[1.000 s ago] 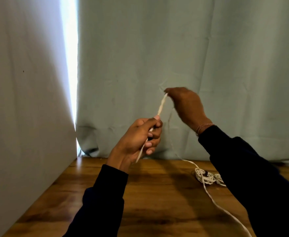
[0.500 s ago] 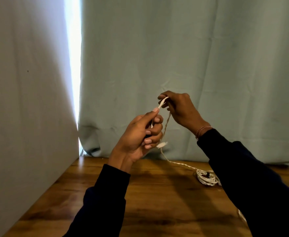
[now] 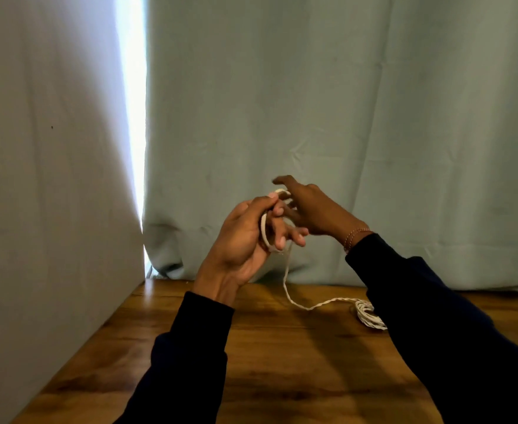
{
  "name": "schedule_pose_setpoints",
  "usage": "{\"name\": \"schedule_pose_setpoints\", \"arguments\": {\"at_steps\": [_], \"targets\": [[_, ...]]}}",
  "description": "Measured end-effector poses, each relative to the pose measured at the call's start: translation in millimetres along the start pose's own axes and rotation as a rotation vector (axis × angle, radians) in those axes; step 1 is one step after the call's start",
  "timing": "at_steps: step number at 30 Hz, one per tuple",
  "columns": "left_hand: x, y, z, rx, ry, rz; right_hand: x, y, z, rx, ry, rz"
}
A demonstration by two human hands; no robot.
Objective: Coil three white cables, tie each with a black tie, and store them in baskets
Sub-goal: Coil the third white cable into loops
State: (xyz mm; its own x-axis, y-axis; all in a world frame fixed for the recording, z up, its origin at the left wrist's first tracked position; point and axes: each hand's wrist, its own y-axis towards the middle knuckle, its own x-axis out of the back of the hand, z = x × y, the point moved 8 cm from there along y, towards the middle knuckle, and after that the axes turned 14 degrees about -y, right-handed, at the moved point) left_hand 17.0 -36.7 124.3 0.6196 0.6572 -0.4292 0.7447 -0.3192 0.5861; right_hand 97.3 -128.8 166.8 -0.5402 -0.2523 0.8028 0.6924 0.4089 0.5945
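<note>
Both hands are raised above the wooden table point(image 3: 282, 362), in front of a pale green curtain point(image 3: 343, 117). The left hand point(image 3: 245, 240) is held palm toward the camera, wrist low and fingers pointing up and to the right; its thumb and curled fingers hold a loop of the white cable point(image 3: 286, 280), which shows as a white arc across the palm and over the fingertips. The right hand point(image 3: 309, 209) reaches in from the right, back of the hand toward the camera, fingers spread and mostly straight, lying against the left hand's fingers at the top of the loop; whether it pinches the cable there cannot be told, as the contact is blurred. A beaded bracelet point(image 3: 354, 237) sits at the right wrist, and both forearms wear dark sleeves. From the left hand the cable hangs down, touches the table and runs right to a bundle of coiled white cable point(image 3: 366, 315) lying on the table, partly hidden behind the right sleeve point(image 3: 435, 332).
</note>
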Motion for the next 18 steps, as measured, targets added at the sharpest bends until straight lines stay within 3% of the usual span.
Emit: {"name": "schedule_pose_setpoints", "arguments": {"at_steps": [3,5,8,10,14,18], "targets": [[5.6,-0.4,-2.7,0.01,-0.042,-0.079,17.9,-23.5,31.3,0.238,0.253,-0.099],[10.9,-0.6,-4.6,0.015,-0.06,-0.133,24.8,-35.9,37.9,0.301,0.398,-0.127],[12.6,-0.9,-4.0,0.026,-0.057,-0.186,26.2,-40.2,29.9,0.2,0.601,-0.133],[7.7,-1.2,-0.4,0.032,-0.074,-0.169,32.1,-39.6,28.5,0.164,0.587,-0.225],[-6.6,-0.8,1.5,0.065,-0.191,-0.025,32.5,-38.6,21.3,0.047,0.599,-0.361],[-13.8,-1.3,-1.4,0.076,-0.256,0.064,17.4,-42.4,22.2,0.052,0.652,-0.324]]}}
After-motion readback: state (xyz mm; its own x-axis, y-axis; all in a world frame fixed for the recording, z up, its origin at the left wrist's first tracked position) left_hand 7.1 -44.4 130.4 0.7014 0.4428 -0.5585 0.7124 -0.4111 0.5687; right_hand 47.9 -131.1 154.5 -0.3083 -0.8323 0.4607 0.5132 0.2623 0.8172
